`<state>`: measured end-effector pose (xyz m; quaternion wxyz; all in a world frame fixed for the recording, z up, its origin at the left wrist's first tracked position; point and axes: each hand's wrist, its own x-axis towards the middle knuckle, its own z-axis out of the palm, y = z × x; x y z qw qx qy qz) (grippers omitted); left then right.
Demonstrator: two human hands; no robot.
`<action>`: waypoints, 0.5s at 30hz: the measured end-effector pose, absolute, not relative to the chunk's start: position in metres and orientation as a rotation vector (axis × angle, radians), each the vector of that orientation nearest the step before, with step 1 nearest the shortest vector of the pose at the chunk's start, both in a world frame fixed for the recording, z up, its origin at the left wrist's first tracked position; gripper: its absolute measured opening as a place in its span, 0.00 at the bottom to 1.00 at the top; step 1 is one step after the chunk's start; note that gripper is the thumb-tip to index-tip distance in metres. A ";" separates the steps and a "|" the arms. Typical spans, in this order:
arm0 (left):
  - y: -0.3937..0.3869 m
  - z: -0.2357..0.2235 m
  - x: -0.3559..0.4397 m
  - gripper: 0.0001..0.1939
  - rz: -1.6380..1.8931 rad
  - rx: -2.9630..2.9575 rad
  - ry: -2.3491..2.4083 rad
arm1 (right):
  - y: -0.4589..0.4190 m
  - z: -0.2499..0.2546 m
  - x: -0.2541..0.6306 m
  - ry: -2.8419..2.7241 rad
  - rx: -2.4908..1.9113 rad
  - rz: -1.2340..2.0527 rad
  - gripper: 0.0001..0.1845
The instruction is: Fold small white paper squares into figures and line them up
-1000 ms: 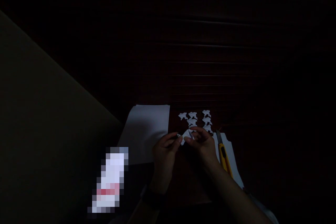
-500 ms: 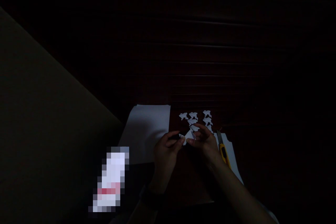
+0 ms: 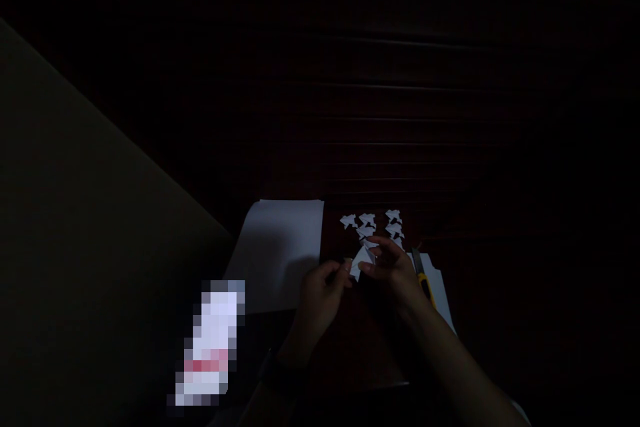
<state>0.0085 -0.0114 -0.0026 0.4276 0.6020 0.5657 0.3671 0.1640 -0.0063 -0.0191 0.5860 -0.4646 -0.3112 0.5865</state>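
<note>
Between my hands is a small folded piece of white paper [image 3: 363, 259], held above the dark tabletop. My left hand [image 3: 324, 290] pinches its left corner between thumb and fingers. On the other side, my right hand [image 3: 393, 272] grips it with the thumb on its face and the fingers behind. Just beyond it lie several small folded paper figures [image 3: 367, 220] in short columns; the nearest ones are partly covered by my right hand.
A stack of white paper sheets [image 3: 285, 240] lies to the left. On the right, a yellow utility knife [image 3: 426, 290] rests on more white paper [image 3: 439, 287], partly behind my right forearm. A pixelated white and red object [image 3: 213, 340] is at lower left. The scene is very dim.
My left hand has shifted slightly right and its fingers have drawn in around the paper's left corner. The folded paper has turned and moved a little to the right.
</note>
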 end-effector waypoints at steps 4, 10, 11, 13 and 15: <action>-0.015 -0.002 0.012 0.17 0.965 1.631 1.474 | -0.007 -0.017 0.163 -0.747 -1.047 1.442 0.26; -0.019 -0.001 0.013 0.12 0.991 1.766 1.487 | -0.008 -0.017 0.164 -0.665 -1.043 1.544 0.27; -0.020 -0.001 0.013 0.11 0.988 1.786 1.484 | -0.008 -0.017 0.164 -0.647 -1.039 1.568 0.28; -0.021 0.000 0.012 0.11 0.976 1.826 1.478 | -0.008 -0.016 0.166 -0.627 -1.027 1.618 0.29; -0.021 0.001 0.011 0.10 0.971 1.863 1.471 | -0.008 -0.015 0.167 -0.624 -1.015 1.660 0.28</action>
